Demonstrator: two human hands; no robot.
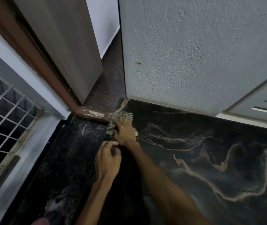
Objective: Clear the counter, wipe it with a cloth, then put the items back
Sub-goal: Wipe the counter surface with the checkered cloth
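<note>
A grey striped cloth [113, 122] lies on the black marble counter [202, 159] in the far corner, next to the brown door frame. My right hand [125, 131] presses flat on the cloth, fingers spread over it. Just behind the right wrist, my left hand [107, 159] is curled with its fingers pinched on something small and dark; I cannot tell what it is. The cloth's middle is hidden under my right hand.
A brown door frame [37, 62] and a grey door [67, 46] rise behind the corner. A rough white wall [194, 54] runs along the counter's back edge. A barred window [4, 111] is at the left, and a white window frame [251, 103] at the right.
</note>
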